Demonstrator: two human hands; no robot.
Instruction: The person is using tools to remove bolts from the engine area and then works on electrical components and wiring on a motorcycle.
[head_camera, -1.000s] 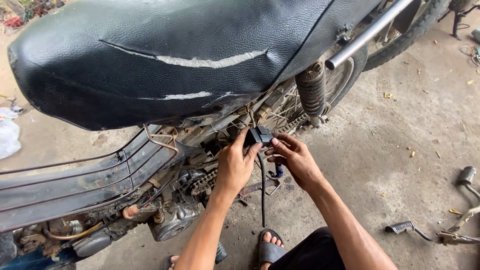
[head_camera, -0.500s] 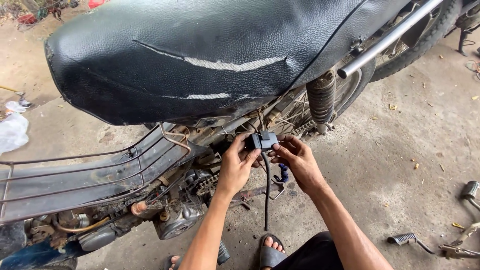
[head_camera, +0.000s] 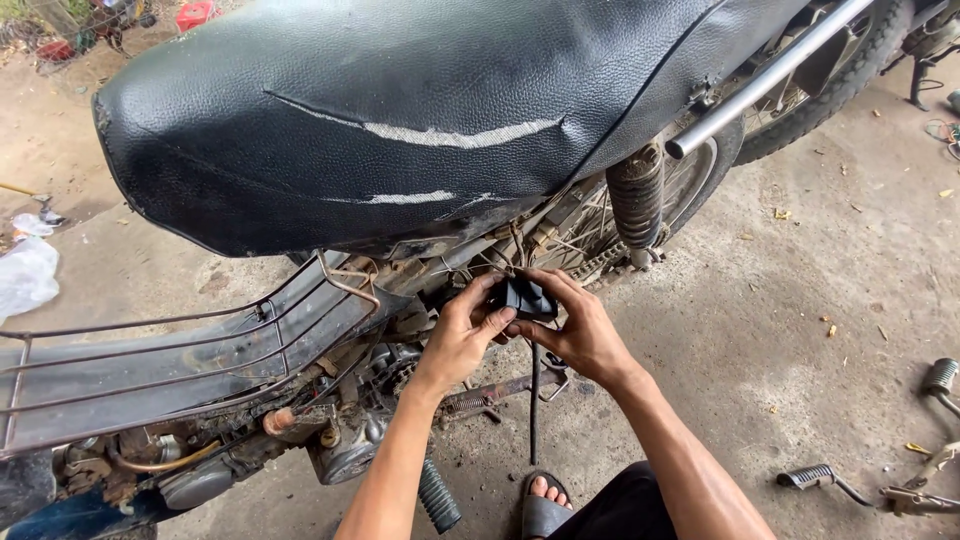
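We pinch a small black part under the torn seat, left hand and right hand both gripping it. Footpeg sits below.

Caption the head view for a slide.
Left hand and right hand grip a small black part under a motorcycle's torn seat.

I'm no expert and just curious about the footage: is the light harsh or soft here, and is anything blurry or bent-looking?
Head view: soft daylight, no hard shadows; a dull sheen on the black seat; the space under it is dim, so the small black part between the left hand and right hand shows little detail; focus is sharp; the silver bar looks straight, with little visible bending.
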